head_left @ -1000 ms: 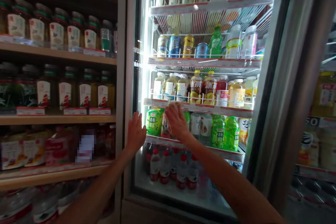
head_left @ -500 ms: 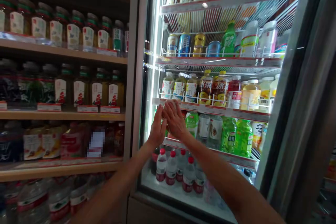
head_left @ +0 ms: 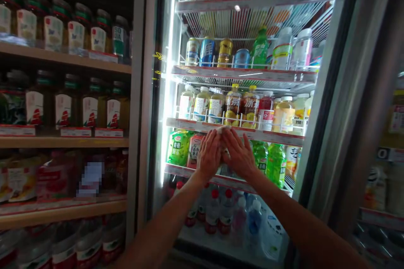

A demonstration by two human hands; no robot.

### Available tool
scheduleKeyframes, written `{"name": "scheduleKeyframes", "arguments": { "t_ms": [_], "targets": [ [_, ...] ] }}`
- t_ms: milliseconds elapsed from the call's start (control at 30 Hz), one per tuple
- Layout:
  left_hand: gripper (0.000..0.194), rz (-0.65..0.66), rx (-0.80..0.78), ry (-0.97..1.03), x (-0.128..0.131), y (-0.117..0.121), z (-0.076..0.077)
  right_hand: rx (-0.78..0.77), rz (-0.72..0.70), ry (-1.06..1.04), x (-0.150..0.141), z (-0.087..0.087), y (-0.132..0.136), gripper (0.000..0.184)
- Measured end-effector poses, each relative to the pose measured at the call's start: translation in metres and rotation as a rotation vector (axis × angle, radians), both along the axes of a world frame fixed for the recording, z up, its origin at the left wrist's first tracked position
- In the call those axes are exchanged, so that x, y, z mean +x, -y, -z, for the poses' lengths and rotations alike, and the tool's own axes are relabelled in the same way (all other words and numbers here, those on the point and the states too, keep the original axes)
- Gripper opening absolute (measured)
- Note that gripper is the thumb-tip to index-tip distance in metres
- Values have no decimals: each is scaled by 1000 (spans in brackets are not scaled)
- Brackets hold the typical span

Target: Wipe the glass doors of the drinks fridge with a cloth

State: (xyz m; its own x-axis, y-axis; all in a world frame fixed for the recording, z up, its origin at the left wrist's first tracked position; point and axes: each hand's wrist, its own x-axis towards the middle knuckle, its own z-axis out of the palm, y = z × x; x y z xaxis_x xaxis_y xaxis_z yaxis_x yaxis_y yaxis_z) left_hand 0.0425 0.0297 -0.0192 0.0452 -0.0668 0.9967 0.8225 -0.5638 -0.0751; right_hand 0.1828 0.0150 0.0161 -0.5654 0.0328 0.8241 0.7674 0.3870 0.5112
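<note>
Both my hands reach into the lit drinks fridge at the shelf of green bottles (head_left: 178,148). My left hand (head_left: 209,154) and my right hand (head_left: 239,155) press together around one bottle (head_left: 222,148) standing on that shelf. Only a pale top and a sliver of this bottle show between my fingers. A red-labelled bottle (head_left: 194,150) stands just left of my left hand. More green bottles (head_left: 275,159) stand to the right of my right hand.
The open fridge door (head_left: 353,92) stands at the right. Wire shelves above hold cans (head_left: 206,51) and tea bottles (head_left: 233,105). Water bottles with red caps (head_left: 212,212) fill the fridge floor. Wooden shelves (head_left: 63,141) with jars run along the left.
My left hand left the fridge frame and joined my right hand on the bottle. Both hands have shifted right along the shelf.
</note>
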Motion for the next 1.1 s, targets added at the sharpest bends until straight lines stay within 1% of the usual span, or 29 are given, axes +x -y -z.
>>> {"name": "scheduleKeyframes", "arguments": {
  "t_ms": [67, 133, 233, 300, 333, 367, 400, 433, 500, 533, 567, 600, 633, 667, 700, 767, 800, 833, 867, 900, 967, 1000, 1033, 1067, 1100],
  "targets": [
    [51, -66, -9, -50, 4, -1, -2, 34, 39, -64, 18, -5, 3, 58],
    [51, -136, -18, -35, -5, -5, -8, 71, 104, -170, 46, -13, 6, 58],
    [49, -161, -46, 128, -40, -13, -23, 109, 205, -362, 89, -21, 8, 56],
    [49, -146, -71, 270, -61, -15, -32, 111, 251, -430, 108, -20, 7, 56],
    [50, -133, -76, 315, -65, -14, -33, 110, 265, -436, 112, -17, 6, 56],
    [51, -120, -70, 330, -63, -13, -33, 106, 274, -433, 113, -14, 6, 57],
    [53, -107, -55, 309, -54, -11, -31, 105, 279, -428, 113, -11, 5, 58],
    [55, -95, -35, 246, -40, -9, -28, 103, 282, -426, 112, -8, 4, 59],
    [59, -73, 11, 6, -7, -7, -18, 113, 278, -433, 108, -5, 3, 59],
    [61, -61, 36, -102, 5, -7, -14, 119, 274, -431, 108, -4, 2, 58],
    [62, -55, 50, -193, 12, -7, -11, 120, 272, -428, 107, -3, 2, 58],
    [63, -54, 57, -255, 10, -8, -10, 125, 270, -423, 108, -3, 2, 58],
    [63, -63, 57, -267, 2, -10, -10, 124, 272, -422, 108, -4, 2, 57],
    [62, -80, 46, -230, -12, -11, -11, 118, 275, -423, 109, -4, 3, 57],
    [61, -105, 33, -156, -29, -13, -14, 111, 279, -428, 109, -4, 3, 57],
    [59, -163, -24, 161, -56, -14, -20, 101, 279, -432, 109, -3, 3, 58],
    [59, -168, -40, 247, -62, -13, -21, 97, 279, -435, 109, -3, 3, 58],
    [60, -166, -49, 283, -61, -12, -21, 90, 280, -438, 109, -3, 3, 59],
    [61, -151, -46, 245, -53, -11, -19, 92, 278, -441, 108, -2, 3, 59],
    [62, -130, -32, 147, -41, -9, -15, 92, 277, -445, 108, -2, 3, 59],
    [64, -83, 4, -160, -18, -7, -7, 90, 277, -450, 108, -2, 4, 58],
    [64, -69, 21, -295, -12, -7, -4, 91, 277, -450, 108, -2, 5, 58],
    [63, -65, 34, -378, -12, -7, -2, 90, 278, -449, 108, -2, 5, 57],
    [62, -74, 39, -383, -18, -9, -1, 88, 279, -447, 108, -2, 6, 57],
    [60, -94, 40, -305, -29, -10, -2, 84, 281, -446, 108, -2, 6, 56]
  ]
}}
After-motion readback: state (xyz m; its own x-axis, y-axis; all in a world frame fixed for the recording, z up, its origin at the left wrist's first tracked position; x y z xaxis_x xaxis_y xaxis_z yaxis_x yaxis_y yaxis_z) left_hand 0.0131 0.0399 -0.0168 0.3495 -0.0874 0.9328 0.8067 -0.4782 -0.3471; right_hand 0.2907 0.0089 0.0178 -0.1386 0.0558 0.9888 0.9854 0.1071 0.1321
